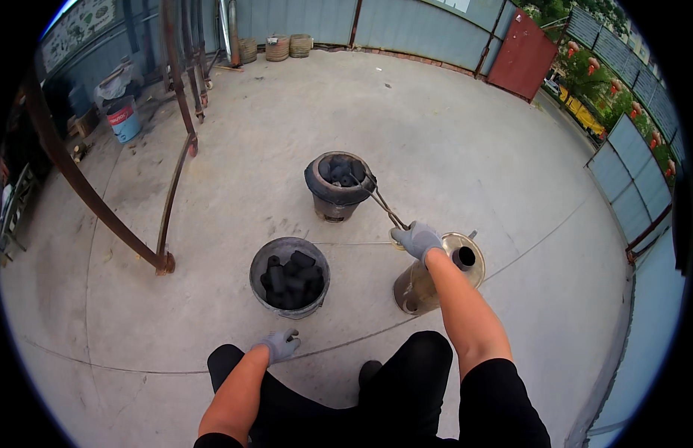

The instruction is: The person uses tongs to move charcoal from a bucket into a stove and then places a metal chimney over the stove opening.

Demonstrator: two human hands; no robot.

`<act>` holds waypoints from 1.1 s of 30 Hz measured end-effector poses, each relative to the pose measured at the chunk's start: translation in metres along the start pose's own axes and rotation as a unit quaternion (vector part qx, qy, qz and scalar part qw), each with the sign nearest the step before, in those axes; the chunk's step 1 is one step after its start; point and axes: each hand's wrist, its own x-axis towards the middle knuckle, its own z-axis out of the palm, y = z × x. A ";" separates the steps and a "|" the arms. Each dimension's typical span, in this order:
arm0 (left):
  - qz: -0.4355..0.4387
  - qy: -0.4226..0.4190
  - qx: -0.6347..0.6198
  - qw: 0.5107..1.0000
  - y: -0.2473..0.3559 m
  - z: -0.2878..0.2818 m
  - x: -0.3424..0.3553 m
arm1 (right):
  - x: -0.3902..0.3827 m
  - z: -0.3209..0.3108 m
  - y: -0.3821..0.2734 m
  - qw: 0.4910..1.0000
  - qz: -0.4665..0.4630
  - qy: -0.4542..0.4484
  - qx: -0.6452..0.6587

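Fingers (406, 231) of the gloved right hand (419, 240) are closed around the handle end of long, thin metal tongs (385, 206), with the arm stretched forward. The left hand (281, 346), also in a grey glove, is loosely open with its fingers a little curled; nothing shows in its grasp. It hangs just beside the left knee (225, 360).

From the right hand the tongs slant forward and to the left, over the rim of a round stove (336, 211), and their tips end among the dark fuel lumps (337, 170) inside. Whether they pinch a lump cannot be told. The stove stands upright on the concrete floor (451, 149), ahead of both hands and to the left of the right one.

Nearer the person, a grey metal bucket (325, 287) holds black cylindrical fuel pieces (293, 281), piled loosely; it sits just ahead of the left hand, apart from it. Partly under the right forearm stands a metal canister (415, 290) with a dark round opening in its top.

Farther out, a rusty pipe frame (100, 201) rises on the left, near a blue-and-white pail (124, 123). Three woven-looking containers (277, 49) line the far fence (421, 33), and a red panel (521, 56) leans at the right.
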 end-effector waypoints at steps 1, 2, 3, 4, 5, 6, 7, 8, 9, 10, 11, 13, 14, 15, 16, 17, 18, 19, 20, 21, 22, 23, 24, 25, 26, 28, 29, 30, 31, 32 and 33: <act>-0.005 0.000 -0.003 1.000 -0.001 0.000 -0.003 | 0.003 0.001 -0.003 1.000 0.005 -0.022 -0.007; -0.001 0.009 -0.002 1.000 -0.001 -0.002 -0.004 | 0.001 0.002 -0.001 1.000 0.002 -0.025 -0.008; 0.002 0.016 -0.006 1.000 -0.002 -0.002 -0.006 | -0.006 0.001 -0.002 1.000 -0.010 -0.008 0.005; -0.004 0.014 -0.017 1.000 -0.004 -0.001 -0.007 | -0.014 -0.001 -0.001 1.000 -0.022 0.007 0.017; 0.009 0.019 -0.015 1.000 -0.005 -0.002 -0.007 | -0.024 -0.004 0.002 0.998 -0.040 0.031 0.027; 0.021 0.023 -0.013 0.999 -0.007 -0.002 -0.006 | -0.040 -0.010 0.004 0.998 -0.044 0.024 0.034; 0.029 0.024 -0.007 0.999 -0.008 -0.001 -0.004 | -0.055 -0.018 0.005 0.998 -0.050 0.016 0.042; 0.035 0.025 -0.002 0.999 -0.010 0.001 -0.003 | -0.068 -0.023 0.012 0.996 -0.069 -0.006 0.063; 0.023 0.020 -0.007 1.000 -0.012 0.001 -0.003 | -0.083 -0.026 0.015 0.992 -0.087 -0.032 0.085; 0.006 0.018 -0.012 1.000 -0.017 0.001 -0.006 | -0.107 -0.034 0.001 0.986 -0.100 -0.069 0.116; -0.005 0.017 -0.022 1.000 -0.017 0.003 -0.006 | -0.110 -0.030 0.013 0.980 -0.128 -0.088 0.121; -0.010 -0.008 0.011 1.000 -0.015 0.000 -0.004 | -0.136 -0.033 0.007 0.979 -0.113 -0.141 0.092; -0.016 -0.007 0.006 1.000 -0.014 0.000 -0.006 | -0.147 -0.037 0.002 0.976 -0.093 -0.184 0.065; -0.022 -0.013 0.014 1.000 -0.009 -0.002 -0.007 | -0.155 -0.039 -0.005 0.976 -0.093 -0.187 0.063; -0.026 -0.018 0.024 0.999 -0.007 -0.003 -0.008 | -0.163 -0.038 -0.013 0.970 -0.113 -0.215 0.025; -0.028 -0.019 0.024 0.999 -0.010 -0.001 -0.008 | -0.167 -0.035 -0.018 0.961 -0.133 -0.243 -0.013; -0.025 -0.016 0.017 0.999 -0.013 0.001 -0.006 | -0.166 -0.027 -0.017 0.961 -0.133 -0.243 -0.014; -0.020 -0.012 0.011 1.000 -0.013 0.002 -0.003 | -0.161 -0.014 -0.012 0.956 -0.156 -0.247 -0.030; -0.018 -0.012 0.012 1.000 -0.014 0.002 -0.002 | -0.159 -0.006 -0.010 0.950 -0.179 -0.253 -0.046; -0.016 -0.011 0.006 1.000 -0.018 0.002 -0.001 | -0.160 0.001 -0.016 0.947 -0.184 -0.260 -0.046; -0.012 -0.011 0.002 1.000 -0.019 0.002 0.000 | -0.162 0.005 -0.023 0.947 -0.182 -0.260 -0.045; -0.011 -0.012 0.003 1.000 -0.021 0.002 0.001 | -0.163 0.010 -0.031 0.946 -0.174 -0.267 -0.054; 0.001 -0.004 0.001 1.000 -0.020 0.001 0.004 | -0.164 0.014 -0.035 0.946 -0.164 -0.273 -0.063; 0.014 0.004 -0.001 1.000 -0.019 0.000 0.006 | -0.163 0.022 -0.035 0.942 -0.172 -0.281 -0.063; 0.019 0.001 0.003 1.000 -0.018 0.001 0.007 | -0.165 0.025 -0.035 0.944 -0.166 -0.277 -0.061; 0.025 -0.001 0.046 0.999 -0.009 -0.006 0.003 | -0.171 0.028 -0.031 0.941 -0.197 -0.271 -0.055; 0.035 -0.002 0.056 0.998 -0.005 -0.007 0.001 | -0.170 0.028 -0.023 0.941 -0.171 -0.291 0.002; 0.027 0.003 0.034 0.999 -0.006 -0.006 -0.005 | -0.173 0.027 -0.016 0.945 -0.167 -0.281 0.010; 0.021 0.009 0.010 1.000 -0.006 -0.005 -0.009 | -0.176 0.024 -0.007 0.946 -0.120 -0.286 0.098; 0.030 0.011 0.018 0.999 -0.007 -0.004 -0.012 | -0.178 0.020 -0.001 0.936 -0.074 -0.289 0.185; 0.025 0.019 0.010 0.999 -0.011 -0.005 -0.017 | -0.182 0.009 -0.002 0.919 -0.035 -0.307 0.245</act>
